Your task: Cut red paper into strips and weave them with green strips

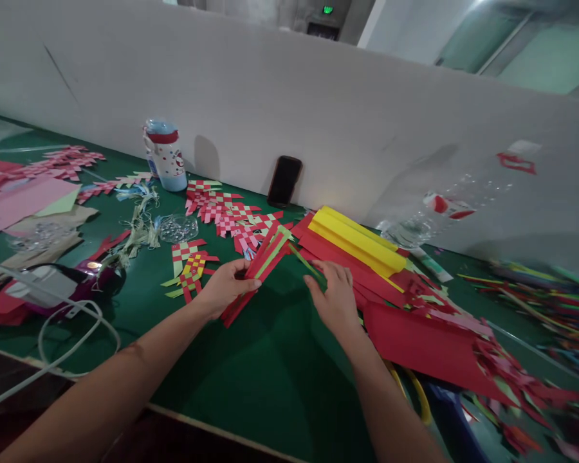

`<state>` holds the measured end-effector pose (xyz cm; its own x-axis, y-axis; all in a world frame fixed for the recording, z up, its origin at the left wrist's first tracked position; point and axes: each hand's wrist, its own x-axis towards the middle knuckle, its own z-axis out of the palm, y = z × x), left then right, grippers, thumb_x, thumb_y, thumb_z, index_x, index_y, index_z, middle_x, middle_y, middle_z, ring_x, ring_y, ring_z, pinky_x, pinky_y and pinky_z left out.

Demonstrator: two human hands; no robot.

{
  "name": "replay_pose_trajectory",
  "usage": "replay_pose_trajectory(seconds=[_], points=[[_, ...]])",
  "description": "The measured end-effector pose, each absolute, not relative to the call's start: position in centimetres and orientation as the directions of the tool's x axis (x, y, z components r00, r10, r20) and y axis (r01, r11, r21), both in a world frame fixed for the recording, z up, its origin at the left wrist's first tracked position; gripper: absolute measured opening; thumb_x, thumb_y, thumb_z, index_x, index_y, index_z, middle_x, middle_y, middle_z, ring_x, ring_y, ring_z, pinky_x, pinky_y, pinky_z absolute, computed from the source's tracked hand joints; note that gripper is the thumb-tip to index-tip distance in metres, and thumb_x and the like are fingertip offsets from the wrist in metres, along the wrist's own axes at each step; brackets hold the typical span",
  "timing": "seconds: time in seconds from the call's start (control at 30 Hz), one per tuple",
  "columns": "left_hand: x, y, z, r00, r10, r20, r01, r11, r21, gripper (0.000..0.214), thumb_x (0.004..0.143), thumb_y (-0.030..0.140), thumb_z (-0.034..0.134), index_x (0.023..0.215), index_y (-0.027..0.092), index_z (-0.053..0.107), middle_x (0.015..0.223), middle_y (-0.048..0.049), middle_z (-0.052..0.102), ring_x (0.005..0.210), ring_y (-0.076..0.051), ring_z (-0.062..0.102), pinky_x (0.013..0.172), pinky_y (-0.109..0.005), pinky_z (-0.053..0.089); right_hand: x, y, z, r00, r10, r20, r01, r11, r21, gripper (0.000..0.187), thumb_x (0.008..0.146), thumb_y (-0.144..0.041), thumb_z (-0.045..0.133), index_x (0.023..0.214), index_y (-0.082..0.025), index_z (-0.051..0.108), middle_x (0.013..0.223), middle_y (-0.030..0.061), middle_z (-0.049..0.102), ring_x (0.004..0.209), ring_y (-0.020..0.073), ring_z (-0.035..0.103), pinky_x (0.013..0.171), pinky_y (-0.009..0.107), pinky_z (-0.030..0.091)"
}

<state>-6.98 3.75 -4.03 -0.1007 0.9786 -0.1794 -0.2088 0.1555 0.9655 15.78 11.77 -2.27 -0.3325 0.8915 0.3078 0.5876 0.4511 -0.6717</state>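
Observation:
Red and green paper strips, partly woven at their upper end, are pinched between the thumb and fingers of my left hand. They slant up to the right above the green table. My right hand has a thin green paper strip between its thumb and forefinger. The far tip of this strip comes close to the woven end; whether they touch I cannot tell. Left of my left hand lie woven paper fish in red, green and yellow. More red, pink and green woven fish are heaped beyond it.
A yellow folded paper stack rests on red sheets right of my hand. A phone and a cup stand by the white partition. A plastic bottle is at right. Cables cross the left side; yellow-handled scissors lie near my right forearm.

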Motion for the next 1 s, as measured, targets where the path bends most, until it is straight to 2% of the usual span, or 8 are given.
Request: replay_pose_trajectory(seconds=[0.07,0.13,0.2,0.27,0.4,0.6,0.83,1.0], points=[[-6.4,3.5,-3.9,-0.068,0.981,-0.181,-0.228,0.162,0.960,0.036,0.065,0.035,0.081,0.091,0.017,0.063,0.078,0.0021,0.066,0.068,-0.012,0.061,0.070,-0.026,0.047,14.4,11.1,-2.0,-0.327,0.909,0.258,0.521,0.401,-0.754,0.044,0.084,-0.051,0.058,0.112,-0.017,0.063,0.113,0.0146,0.064,0.105,0.0296,0.057,0.085,0.043,0.047],[-5.7,3.3,-3.7,-0.030,0.983,-0.182,-0.231,0.170,0.958,0.039,0.063,0.036,0.083,0.090,0.017,0.063,0.076,0.0025,0.065,0.066,-0.012,0.060,0.067,-0.024,0.046,12.8,10.0,-2.2,-0.373,0.912,0.170,0.430,0.332,-0.839,0.044,0.085,-0.056,0.056,0.106,-0.019,0.065,0.092,0.0083,0.069,0.079,0.0221,0.062,0.069,0.035,0.050],[-5.2,3.0,-3.5,0.004,0.983,-0.184,-0.220,0.180,0.959,0.040,0.061,0.037,0.085,0.087,0.016,0.063,0.073,0.0037,0.064,0.063,-0.011,0.057,0.062,-0.022,0.043,11.6,8.9,-2.9,-0.399,0.912,0.098,0.351,0.251,-0.902,0.043,0.082,-0.058,0.059,0.097,-0.018,0.067,0.078,0.0040,0.069,0.063,0.0168,0.058,0.059,0.030,0.049],[-5.0,2.9,-3.4,0.018,0.981,-0.191,-0.202,0.191,0.961,0.037,0.063,0.040,0.083,0.083,0.015,0.064,0.068,0.0047,0.061,0.058,-0.009,0.053,0.057,-0.020,0.039,11.1,8.4,-3.6,-0.379,0.924,0.051,0.289,0.171,-0.942,0.043,0.081,-0.059,0.060,0.091,-0.017,0.066,0.072,0.0028,0.067,0.055,0.0144,0.055,0.054,0.028,0.047],[-5.0,3.0,-3.4,-0.019,0.978,-0.209,-0.185,0.202,0.962,0.034,0.073,0.046,0.075,0.078,0.015,0.063,0.065,0.0045,0.059,0.054,-0.008,0.049,0.052,-0.018,0.036,11.5,8.5,-4.0,-0.327,0.945,0.004,0.202,0.074,-0.977,0.041,0.077,-0.058,0.064,0.084,-0.017,0.065,0.069,0.0020,0.066,0.054,0.0137,0.053,0.054,0.028,0.047],[-5.3,3.3,-3.8,-0.040,0.974,-0.225,-0.201,0.213,0.956,0.030,0.071,0.039,0.076,0.085,0.016,0.062,0.074,0.0015,0.065,0.063,-0.010,0.058,0.060,-0.021,0.045,12.5,9.2,-4.1,-0.291,0.956,-0.028,0.179,0.025,-0.984,0.040,0.071,-0.055,0.071,0.082,-0.017,0.067,0.067,0.0015,0.064,0.054,0.0141,0.051,0.054,0.028,0.045],[-5.8,3.5,-3.9,-0.061,0.975,-0.214,-0.183,0.200,0.963,0.028,0.072,0.032,0.073,0.092,0.017,0.060,0.077,0.0013,0.065,0.069,-0.013,0.063,0.066,-0.024,0.049,14.8,11.2,-5.1,-0.163,0.987,-0.009,0.248,0.032,-0.968,0.042,0.069,-0.057,0.070,0.079,-0.018,0.061,0.061,-0.0013,0.059,0.051,0.0133,0.048,0.050,0.027,0.040],[-6.0,3.5,-3.9,-0.108,0.980,-0.168,-0.123,0.154,0.980,0.023,0.074,0.030,0.072,0.091,0.018,0.064,0.082,-0.0005,0.068,0.080,-0.016,0.065,0.075,-0.028,0.050,16.2,12.2,-4.5,-0.162,0.986,0.025,0.343,0.081,-0.936,0.038,0.070,-0.055,0.069,0.078,-0.018,0.062,0.057,-0.0026,0.057,0.049,0.0119,0.045,0.047,0.025,0.036]])
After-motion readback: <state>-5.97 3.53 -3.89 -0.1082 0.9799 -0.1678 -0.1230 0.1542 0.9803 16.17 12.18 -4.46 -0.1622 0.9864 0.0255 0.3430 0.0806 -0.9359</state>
